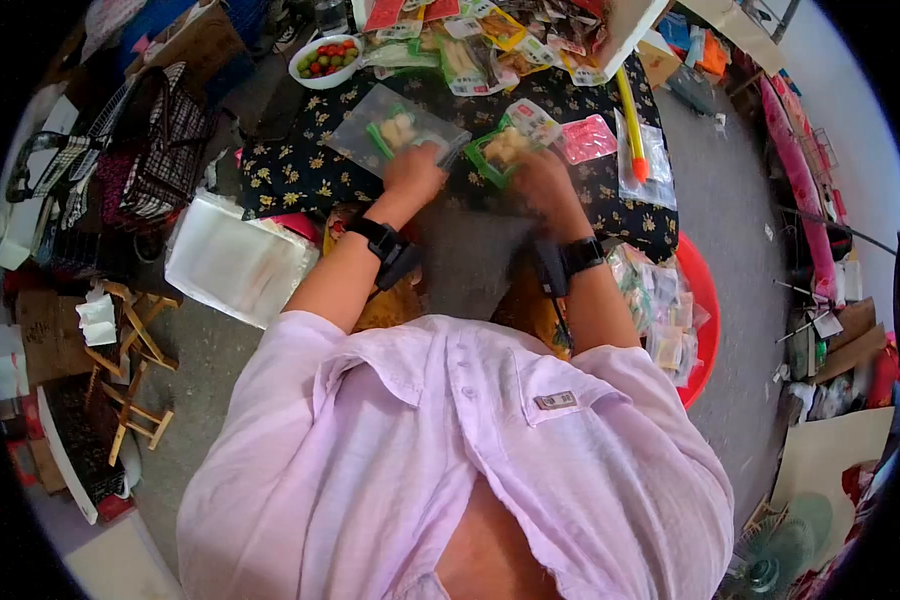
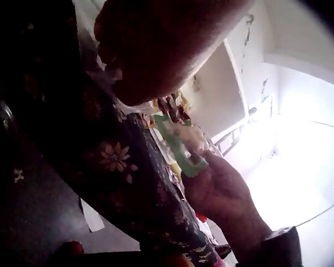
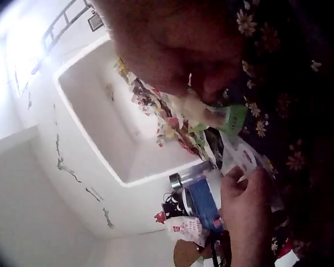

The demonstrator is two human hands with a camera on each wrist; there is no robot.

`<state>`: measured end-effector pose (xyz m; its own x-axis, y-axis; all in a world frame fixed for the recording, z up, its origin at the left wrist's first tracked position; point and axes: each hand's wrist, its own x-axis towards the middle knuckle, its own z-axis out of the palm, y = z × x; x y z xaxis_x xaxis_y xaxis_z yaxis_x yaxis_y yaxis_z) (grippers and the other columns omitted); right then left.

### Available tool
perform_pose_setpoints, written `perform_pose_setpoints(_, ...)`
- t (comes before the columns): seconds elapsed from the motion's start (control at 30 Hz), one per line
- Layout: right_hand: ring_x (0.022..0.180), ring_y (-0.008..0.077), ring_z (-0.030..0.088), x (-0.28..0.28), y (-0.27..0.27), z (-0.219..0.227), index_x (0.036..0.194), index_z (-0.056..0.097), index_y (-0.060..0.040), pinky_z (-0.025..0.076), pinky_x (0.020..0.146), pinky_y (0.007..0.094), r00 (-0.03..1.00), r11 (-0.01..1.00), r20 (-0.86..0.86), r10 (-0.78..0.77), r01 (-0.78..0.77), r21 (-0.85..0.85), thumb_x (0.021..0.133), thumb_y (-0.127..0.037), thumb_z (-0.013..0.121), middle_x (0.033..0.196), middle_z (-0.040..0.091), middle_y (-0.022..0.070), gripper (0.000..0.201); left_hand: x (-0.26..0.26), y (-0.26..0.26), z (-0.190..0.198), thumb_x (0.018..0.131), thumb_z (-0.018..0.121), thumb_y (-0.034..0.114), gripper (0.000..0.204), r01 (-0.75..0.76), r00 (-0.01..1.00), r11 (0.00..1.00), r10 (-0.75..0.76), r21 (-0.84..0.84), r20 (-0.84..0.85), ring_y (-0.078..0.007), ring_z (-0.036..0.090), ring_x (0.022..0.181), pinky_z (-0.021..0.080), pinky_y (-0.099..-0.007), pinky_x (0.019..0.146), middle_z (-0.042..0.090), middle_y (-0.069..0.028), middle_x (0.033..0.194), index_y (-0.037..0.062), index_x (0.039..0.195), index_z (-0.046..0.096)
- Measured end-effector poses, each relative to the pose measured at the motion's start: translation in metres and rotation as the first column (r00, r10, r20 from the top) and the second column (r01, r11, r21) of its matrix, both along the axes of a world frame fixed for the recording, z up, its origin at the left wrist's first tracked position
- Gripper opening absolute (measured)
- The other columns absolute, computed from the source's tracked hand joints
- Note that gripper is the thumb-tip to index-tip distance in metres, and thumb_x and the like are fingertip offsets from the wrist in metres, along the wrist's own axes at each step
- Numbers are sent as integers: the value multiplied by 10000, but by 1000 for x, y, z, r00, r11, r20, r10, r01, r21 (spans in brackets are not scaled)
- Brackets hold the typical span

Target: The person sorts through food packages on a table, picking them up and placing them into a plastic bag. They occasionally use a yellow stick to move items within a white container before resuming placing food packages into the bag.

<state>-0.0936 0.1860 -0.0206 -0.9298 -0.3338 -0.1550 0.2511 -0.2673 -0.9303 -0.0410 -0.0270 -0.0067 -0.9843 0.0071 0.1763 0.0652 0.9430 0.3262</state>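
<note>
My left hand (image 1: 415,172) pinches the near edge of a clear plastic bag (image 1: 355,128) over the dark flowered cloth. A green-edged packet with pale pieces (image 1: 395,130) shows through that bag. In the right wrist view, the thumb and fingers of the left hand (image 3: 247,194) meet on the clear plastic. To the right, my right hand (image 1: 544,182), a little blurred, grips another green-edged packet of pale pieces (image 1: 505,147). The left wrist view shows this green packet (image 2: 180,147) standing up from the right hand (image 2: 220,186).
Many snack packets (image 1: 465,60) are heaped at the back beside a white box (image 1: 630,35). A bowl of red and green fruit (image 1: 326,62) stands back left. A pink packet (image 1: 588,138) and a yellow stick with an orange tip (image 1: 630,120) lie right. A red basin (image 1: 707,320) holds packets.
</note>
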Motion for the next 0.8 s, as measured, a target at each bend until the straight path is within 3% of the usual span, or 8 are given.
perform_pose_setpoints(0.13,590,131,484,19,-6,-7,884,472,-26,382,477,250,981,994,-192,-31,10,-112,780,-103,501,774,514,46,133,7,-4,10,656,575,157,222,-24,998,990,16,-139,-60,-293,550,688,426,-408,546,554,-125,744,111,873,572)
perform_pose_setpoints(0.3,631,133,504,39,-15,1,945,473,-17,406,504,252,999,982,54,8,2,-191,788,-104,488,821,524,39,180,5,-5,10,672,541,143,214,-28,998,962,11,-271,-64,-283,554,638,427,-400,521,555,-111,707,109,880,578)
perform_pose_setpoints(0.4,664,138,511,48,-24,0,968,472,-27,419,524,249,989,995,-141,-52,38,-96,786,-93,481,822,522,42,194,-5,-5,-1,699,499,153,180,-13,993,968,-17,-249,-117,-286,559,632,427,-408,520,563,-117,709,85,848,574)
perform_pose_setpoints(0.53,716,151,523,43,-30,-9,972,462,-36,434,551,261,958,1000,-286,-24,20,-17,790,-82,467,834,518,52,188,-23,1,-1,747,451,158,269,-29,999,995,33,-96,37,-321,510,581,404,-439,500,538,-118,707,76,995,519)
perform_pose_setpoints(0.67,731,173,527,33,-41,-15,981,428,-33,441,569,289,977,989,-202,-66,38,-140,794,-75,460,852,510,74,195,-19,7,5,756,432,175,273,-114,986,992,105,61,128,-349,500,687,397,-451,587,537,-133,786,44,985,504)
perform_pose_setpoints(0.8,737,200,530,26,-55,-15,996,397,-38,442,571,319,978,897,208,23,72,-436,797,-83,470,832,507,90,217,2,9,10,762,412,170,270,-127,990,970,109,206,94,-351,500,778,403,-438,649,532,-163,884,32,975,505)
